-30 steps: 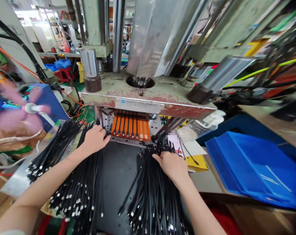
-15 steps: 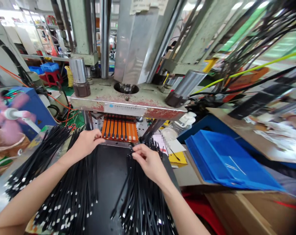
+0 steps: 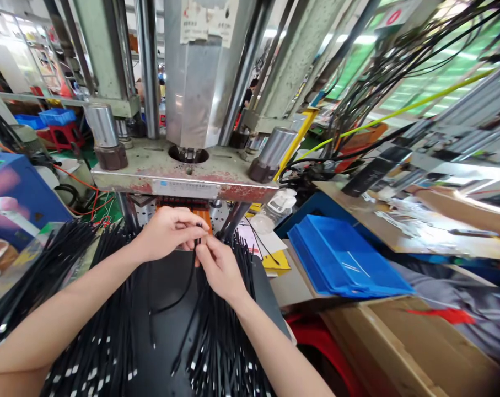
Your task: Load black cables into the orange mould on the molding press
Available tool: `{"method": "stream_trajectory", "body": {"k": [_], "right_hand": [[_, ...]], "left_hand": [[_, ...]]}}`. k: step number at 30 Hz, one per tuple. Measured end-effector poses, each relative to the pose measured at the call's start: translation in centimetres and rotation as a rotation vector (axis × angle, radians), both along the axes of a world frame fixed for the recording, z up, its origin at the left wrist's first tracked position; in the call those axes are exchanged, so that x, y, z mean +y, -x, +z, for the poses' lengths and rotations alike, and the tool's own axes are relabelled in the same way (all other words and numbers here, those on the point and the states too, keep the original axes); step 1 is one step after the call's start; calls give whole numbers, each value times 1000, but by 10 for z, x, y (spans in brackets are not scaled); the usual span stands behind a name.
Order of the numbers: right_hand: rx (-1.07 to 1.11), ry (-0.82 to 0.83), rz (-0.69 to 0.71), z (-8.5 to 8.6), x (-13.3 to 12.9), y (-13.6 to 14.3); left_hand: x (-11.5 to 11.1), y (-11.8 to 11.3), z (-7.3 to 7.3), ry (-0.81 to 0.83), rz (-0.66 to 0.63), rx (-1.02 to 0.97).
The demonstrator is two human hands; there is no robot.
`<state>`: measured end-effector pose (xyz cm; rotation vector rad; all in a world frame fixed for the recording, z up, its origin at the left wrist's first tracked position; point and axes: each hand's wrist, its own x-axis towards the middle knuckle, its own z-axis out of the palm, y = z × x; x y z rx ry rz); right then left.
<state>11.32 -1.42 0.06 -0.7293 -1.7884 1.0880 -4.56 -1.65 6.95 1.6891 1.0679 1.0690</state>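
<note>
My left hand (image 3: 167,234) and my right hand (image 3: 220,267) meet in front of the press. Both are closed on one black cable (image 3: 189,281), which hangs down between them and curls to the left over the black tabletop. Behind my fingers is the orange fixture (image 3: 202,214), mostly hidden by my left hand. Below my right hand lies a bundle of black cables (image 3: 225,336) with pale metal ends. To the left, another bundle of black cables (image 3: 105,331) lies under my left forearm.
The press plate (image 3: 183,176) stands over the fixture between metal columns. Blue trays (image 3: 336,253) are stacked at the right, above a cardboard box (image 3: 382,342). A clear plastic bottle (image 3: 280,207) stands beside the press. Further left a pink fan (image 3: 5,204) is blurred.
My hands were apart, the left at the fixture's left edge and the right over the right bundle. Now they have come together with a cable between them. The view has turned slightly right.
</note>
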Motion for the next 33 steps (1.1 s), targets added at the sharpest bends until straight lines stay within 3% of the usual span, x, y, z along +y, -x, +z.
{"method": "stream_trajectory", "body": {"k": [3,7,10,13,15,17,19,21,24,26,29,33], "right_hand": [[-169,-66,48,-15,-12,-8],[-334,-195,2,-38,-10,-16],[-404,-238,-118,-47,19,-17],[-385,-218,-272,-47,63,-12],[-338,-196,-363,-44,93,-6],[-321,-178,-423,-42,115,0],[-341,-173,-460,-41,128,5],[-384,-161,-472,-40,133,9],[-448,-121,-443,-37,133,12],[-479,-101,-415,-34,133,10],[-510,-95,-403,-33,135,6],[-552,-113,-455,-40,132,0]], "left_hand": [[8,-2,10,-34,27,-32],[23,-6,24,-325,170,-22],[31,-11,36,-599,230,60],[36,-16,38,-770,142,123],[40,-17,24,-755,121,109],[46,-13,-2,-654,168,147],[53,-5,-35,-562,143,366],[57,4,-66,-536,-24,676],[53,11,-97,-570,-181,989],[47,12,-105,-591,-176,1069],[44,8,-103,-552,-133,1105],[72,2,-92,-377,-87,1129]]}}
